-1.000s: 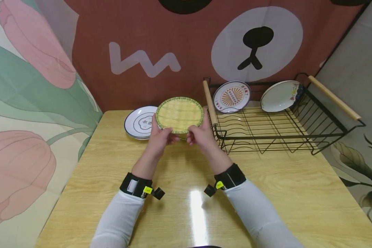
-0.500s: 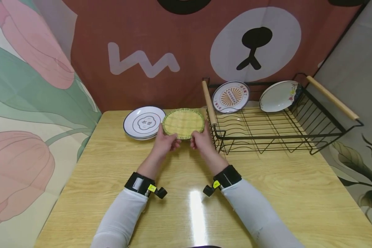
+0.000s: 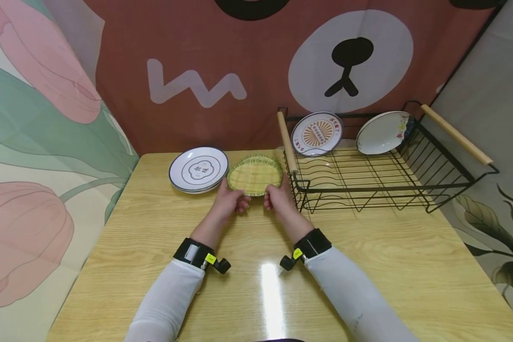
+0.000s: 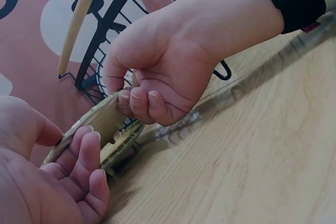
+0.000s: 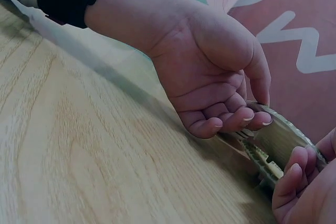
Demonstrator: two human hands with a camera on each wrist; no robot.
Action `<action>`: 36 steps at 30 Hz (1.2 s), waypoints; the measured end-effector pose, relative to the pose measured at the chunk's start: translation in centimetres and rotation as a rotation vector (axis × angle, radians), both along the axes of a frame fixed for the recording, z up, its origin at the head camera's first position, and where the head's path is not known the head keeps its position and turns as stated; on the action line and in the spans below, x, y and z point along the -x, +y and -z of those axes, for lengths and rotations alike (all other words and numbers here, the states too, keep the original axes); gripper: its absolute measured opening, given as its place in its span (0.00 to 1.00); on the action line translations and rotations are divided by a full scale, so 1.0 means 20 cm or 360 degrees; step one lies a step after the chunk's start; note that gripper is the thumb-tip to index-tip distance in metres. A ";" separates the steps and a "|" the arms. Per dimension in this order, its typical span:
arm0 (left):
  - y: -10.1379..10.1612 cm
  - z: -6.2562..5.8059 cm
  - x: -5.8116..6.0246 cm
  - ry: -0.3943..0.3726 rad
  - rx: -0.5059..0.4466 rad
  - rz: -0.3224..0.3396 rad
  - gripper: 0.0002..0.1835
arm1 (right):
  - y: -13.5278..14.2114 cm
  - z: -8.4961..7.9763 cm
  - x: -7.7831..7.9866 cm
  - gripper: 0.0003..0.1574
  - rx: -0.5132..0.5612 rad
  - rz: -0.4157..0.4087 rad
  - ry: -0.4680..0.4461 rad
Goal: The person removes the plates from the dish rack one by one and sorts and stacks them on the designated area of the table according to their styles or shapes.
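Note:
A shallow round woven bamboo basket (image 3: 255,176), yellow with a green rim, is near the table's back in the head view, between the plates and the rack. My left hand (image 3: 227,198) grips its left front rim, thumb on top. On the right front rim my right hand (image 3: 279,197) pinches it the same way. In the left wrist view, the basket's pale underside (image 4: 105,118) shows between the hands. A second woven edge (image 4: 123,144) lies just below it; whether it belongs to another basket I cannot tell.
Stacked white plates (image 3: 198,169) with blue rims sit left of the basket. Close on the right stands a black wire dish rack (image 3: 380,189) with wooden handles, holding a patterned plate (image 3: 318,134) and a floral dish (image 3: 382,134). A cloth backdrop (image 3: 188,42) hangs behind.
Both hands have lowered the basket and carried it slightly right, away from the plates. It tilts less toward me, and more of the top plate shows. Little moved in the last half second.

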State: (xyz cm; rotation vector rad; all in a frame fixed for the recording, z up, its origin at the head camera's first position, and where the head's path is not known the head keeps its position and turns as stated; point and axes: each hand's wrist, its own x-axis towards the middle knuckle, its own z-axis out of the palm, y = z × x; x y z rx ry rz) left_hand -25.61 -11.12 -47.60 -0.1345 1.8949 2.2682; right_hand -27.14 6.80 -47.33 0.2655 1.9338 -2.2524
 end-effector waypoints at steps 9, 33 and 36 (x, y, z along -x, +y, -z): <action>-0.01 0.00 0.00 -0.0064 0.0045 0.0043 0.27 | 0.01 0.02 0.02 0.64 0.0021 -0.0002 -0.0084; -0.01 0.03 0.01 -0.0115 0.0055 -0.0008 0.34 | 0.02 0.06 0.01 0.42 0.0144 -0.0005 -0.0014; -0.01 0.03 0.02 -0.0130 0.0056 -0.0020 0.35 | 0.01 0.06 0.01 0.41 0.0122 -0.0007 0.0010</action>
